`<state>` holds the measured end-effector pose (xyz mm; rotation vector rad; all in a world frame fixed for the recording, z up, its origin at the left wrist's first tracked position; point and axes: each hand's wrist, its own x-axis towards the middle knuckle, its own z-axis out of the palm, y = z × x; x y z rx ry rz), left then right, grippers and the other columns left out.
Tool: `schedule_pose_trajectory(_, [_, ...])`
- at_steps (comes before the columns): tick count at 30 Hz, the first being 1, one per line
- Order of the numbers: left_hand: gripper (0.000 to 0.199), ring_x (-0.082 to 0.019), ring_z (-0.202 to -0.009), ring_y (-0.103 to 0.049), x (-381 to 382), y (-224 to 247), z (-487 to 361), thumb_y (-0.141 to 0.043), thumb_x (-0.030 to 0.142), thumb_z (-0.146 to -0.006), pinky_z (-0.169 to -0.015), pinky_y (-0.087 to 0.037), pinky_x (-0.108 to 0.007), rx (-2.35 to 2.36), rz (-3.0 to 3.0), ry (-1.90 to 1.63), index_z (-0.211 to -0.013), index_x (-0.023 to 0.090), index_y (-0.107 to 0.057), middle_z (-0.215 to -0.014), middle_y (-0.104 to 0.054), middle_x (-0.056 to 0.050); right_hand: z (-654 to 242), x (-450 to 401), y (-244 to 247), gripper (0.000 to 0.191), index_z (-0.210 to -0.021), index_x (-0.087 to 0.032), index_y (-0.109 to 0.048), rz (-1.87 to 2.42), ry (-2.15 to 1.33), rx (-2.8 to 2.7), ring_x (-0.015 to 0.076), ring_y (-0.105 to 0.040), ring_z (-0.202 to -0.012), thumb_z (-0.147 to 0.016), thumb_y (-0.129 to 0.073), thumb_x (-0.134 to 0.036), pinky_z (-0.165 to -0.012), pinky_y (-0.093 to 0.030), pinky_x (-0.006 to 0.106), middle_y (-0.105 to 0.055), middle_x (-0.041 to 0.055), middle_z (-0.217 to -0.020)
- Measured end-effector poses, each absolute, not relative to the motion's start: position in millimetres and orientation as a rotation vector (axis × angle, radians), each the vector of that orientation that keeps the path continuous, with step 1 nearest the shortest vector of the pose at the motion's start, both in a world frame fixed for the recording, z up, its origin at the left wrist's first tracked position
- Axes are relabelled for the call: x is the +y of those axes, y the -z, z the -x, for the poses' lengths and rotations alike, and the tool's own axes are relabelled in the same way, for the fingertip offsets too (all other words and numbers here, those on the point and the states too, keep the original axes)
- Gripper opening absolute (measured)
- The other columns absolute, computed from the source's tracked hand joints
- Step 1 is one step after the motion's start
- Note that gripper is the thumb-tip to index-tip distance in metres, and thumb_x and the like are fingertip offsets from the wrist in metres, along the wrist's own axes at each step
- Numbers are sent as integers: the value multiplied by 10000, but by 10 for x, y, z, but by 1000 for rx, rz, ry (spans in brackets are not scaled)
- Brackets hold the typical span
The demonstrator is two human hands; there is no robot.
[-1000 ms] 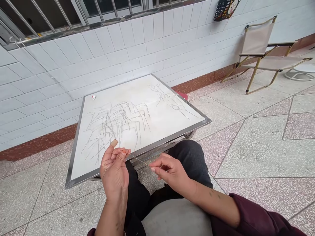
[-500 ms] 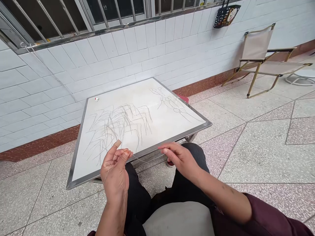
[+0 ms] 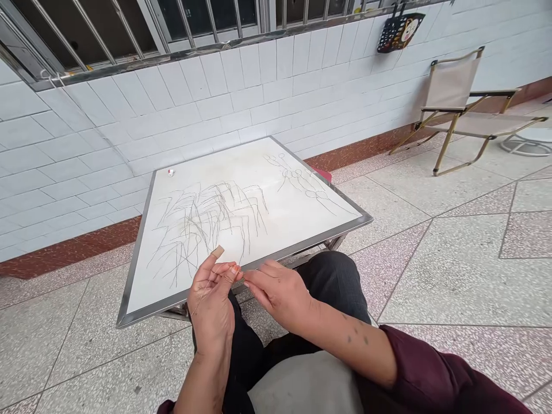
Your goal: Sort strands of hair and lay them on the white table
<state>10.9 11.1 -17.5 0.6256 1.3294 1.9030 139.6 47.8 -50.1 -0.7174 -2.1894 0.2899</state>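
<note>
My left hand [image 3: 213, 307] pinches a thin pale strand [image 3: 202, 297] between thumb and forefinger, and the strand trails down across the palm. One finger of that hand points up and has a tan wrap [image 3: 218, 251] on its tip. My right hand [image 3: 280, 293] has come up against the left fingertips, with its thumb and forefinger pressed together. Whatever lies between those fingers is too small to make out. Both hands are over the near edge of a white table [image 3: 241, 161]. Many thin dark bent strands [image 3: 233, 198] lie on it, and looped ones [image 3: 297, 173] at the right.
A small white-and-red item [image 3: 171, 172] sits at the table's far left corner. Behind the table is a white tiled wall [image 3: 241, 86] with barred windows. A folding chair [image 3: 452, 80] stands at the right, and a dark patterned bag [image 3: 399, 31] hangs on the wall.
My right hand has moved left, from a gap away to my left fingertips. The strand that stretched between the hands no longer shows there. My left hand has shifted slightly right.
</note>
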Motion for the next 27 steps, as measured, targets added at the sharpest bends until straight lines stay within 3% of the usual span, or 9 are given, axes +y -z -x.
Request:
schedule_pose_trajectory(5, [513,-134,-767,-641,107,230,-64,-863,178,-614,-773,-544,-279,1316,-630,-1869,-1109,183,-728,-727,-644,22,-1390,478,536,232,-892,-182,-650,668,-213,-2193,164,-467,-641,-993,-442,-164,-569,-373,273,-594,15,-658])
schedule_pose_trajectory(16, [487,-120,-724,-630,135,149,20,-865,127,-592,-695,-557,-248,1319,-639,-2020,-1060,187,-744,-675,-636,36,-1450,328,658,166,-833,-193,-593,705,-762,-2099,165,-556,-733,-966,-493,-186,-680,-423,273,-643,17,-756])
schedule_pose_trajectory(27, [478,-114,-715,-623,94,166,158,-865,145,-589,-692,-544,-250,1317,-643,-2077,-1049,195,-746,-681,-655,29,-1572,200,786,173,-780,-202,-562,725,-1047,-2077,149,-534,-697,-943,-502,-207,-665,-399,261,-590,-1,-712])
